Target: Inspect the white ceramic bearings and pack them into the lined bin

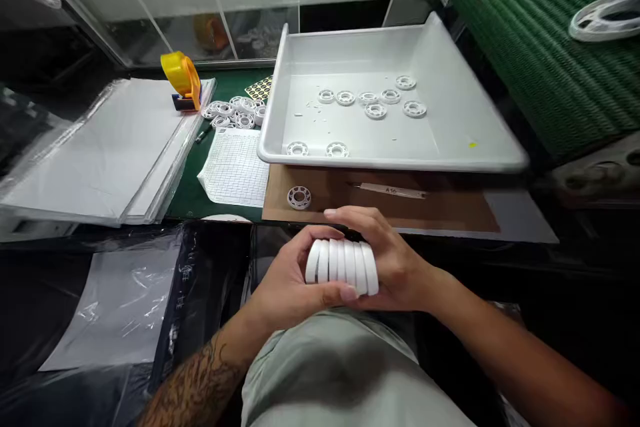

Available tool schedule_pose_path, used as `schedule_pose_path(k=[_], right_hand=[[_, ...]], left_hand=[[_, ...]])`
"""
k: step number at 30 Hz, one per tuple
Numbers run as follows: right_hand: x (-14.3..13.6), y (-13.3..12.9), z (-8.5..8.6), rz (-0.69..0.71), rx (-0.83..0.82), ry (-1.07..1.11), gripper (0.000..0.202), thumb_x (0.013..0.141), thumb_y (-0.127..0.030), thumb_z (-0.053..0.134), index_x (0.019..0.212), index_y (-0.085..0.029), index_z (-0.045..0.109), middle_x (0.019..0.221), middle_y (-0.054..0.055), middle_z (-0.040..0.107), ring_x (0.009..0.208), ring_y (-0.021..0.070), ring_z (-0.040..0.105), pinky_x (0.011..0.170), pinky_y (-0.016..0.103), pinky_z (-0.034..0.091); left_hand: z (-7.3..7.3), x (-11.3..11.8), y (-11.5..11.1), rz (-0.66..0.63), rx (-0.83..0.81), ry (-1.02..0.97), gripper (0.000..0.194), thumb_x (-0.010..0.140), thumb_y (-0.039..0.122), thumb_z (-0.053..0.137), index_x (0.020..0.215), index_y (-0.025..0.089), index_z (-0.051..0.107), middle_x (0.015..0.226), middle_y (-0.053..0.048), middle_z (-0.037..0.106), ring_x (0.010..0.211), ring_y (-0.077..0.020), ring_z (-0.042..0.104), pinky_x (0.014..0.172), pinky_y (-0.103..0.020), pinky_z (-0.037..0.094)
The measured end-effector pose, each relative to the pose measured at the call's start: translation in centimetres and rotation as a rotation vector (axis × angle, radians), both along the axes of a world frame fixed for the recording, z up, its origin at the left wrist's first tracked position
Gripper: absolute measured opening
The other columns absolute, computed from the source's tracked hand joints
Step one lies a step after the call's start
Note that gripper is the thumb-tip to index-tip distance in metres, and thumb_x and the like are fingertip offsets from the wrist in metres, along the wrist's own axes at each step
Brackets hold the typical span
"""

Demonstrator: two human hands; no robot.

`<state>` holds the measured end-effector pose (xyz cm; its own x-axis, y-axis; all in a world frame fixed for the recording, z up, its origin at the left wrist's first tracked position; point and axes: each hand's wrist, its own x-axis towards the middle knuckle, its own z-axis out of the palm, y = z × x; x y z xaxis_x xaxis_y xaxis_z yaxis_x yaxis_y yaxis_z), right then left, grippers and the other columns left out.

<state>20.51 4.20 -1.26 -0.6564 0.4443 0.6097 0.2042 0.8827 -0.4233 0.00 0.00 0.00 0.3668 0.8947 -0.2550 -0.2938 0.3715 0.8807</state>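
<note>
A row of several white plastic rings, pressed face to face on edge, sits between my two hands close to my body. My left hand is closed round the left end, its thumb along the near side. The right end rests against the palm of my right hand, whose fingers curve over the far side. One loose white ring, with openings round its middle, lies flat on the brown board just beyond my hands. More such rings lie flat in the white tray.
To the left are a pile of white rings, a gridded paper sheet, and an orange tape dispenser on stacked plastic-wrapped sheets. A white marked tool lies before the tray. A green ribbed conveyor belt runs at right.
</note>
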Motion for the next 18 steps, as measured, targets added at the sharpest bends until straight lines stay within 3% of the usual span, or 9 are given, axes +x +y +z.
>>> schedule_pose_path(k=[4,9,14,18], right_hand=[[0.1,-0.5,-0.5,-0.021,-0.032,0.069,0.043,0.116,-0.059,0.044,0.124,-0.018,0.057,0.151,0.020,0.044,0.138,0.0350,0.050,0.110,0.051,0.047],[0.3,-0.5,-0.2,-0.012,-0.068,0.067,0.040,0.117,-0.045,0.048,0.143,-0.014,0.050,0.149,0.023,0.049,0.136,0.0349,0.051,0.109,0.052,0.050],[0.4,-0.1,0.6,0.013,-0.053,-0.047,0.028,0.109,-0.022,0.054,0.135,-0.014,0.057,0.150,0.022,0.051,0.139,0.0366,0.049,0.109,0.055,0.048],[-0.1,-0.1,1.3,-0.036,-0.069,-0.151,0.045,0.101,-0.014,0.060,0.144,-0.006,0.054,0.151,0.026,0.053,0.140,0.0369,0.048,0.110,0.057,0.050]], left_hand=[[0.5,0.2,-0.2,0.003,0.030,0.003,0.055,0.064,0.010,0.098,0.110,0.024,0.072,0.118,-0.003,0.073,0.096,-0.0153,0.067,0.083,-0.023,0.057],[0.6,0.2,0.0,-0.017,0.039,-0.114,0.050,0.065,0.019,0.100,0.106,0.024,0.071,0.122,-0.004,0.069,0.101,-0.0168,0.066,0.083,-0.024,0.058],[0.9,0.6,0.6,0.022,-0.031,-0.098,0.054,0.059,0.021,0.103,0.092,0.020,0.060,0.102,0.000,0.065,0.078,-0.0092,0.058,0.063,-0.016,0.050],[0.3,1.1,1.0,0.065,0.006,-0.117,0.055,0.058,0.017,0.103,0.099,0.019,0.068,0.100,0.001,0.066,0.086,-0.0109,0.061,0.073,-0.017,0.053]])
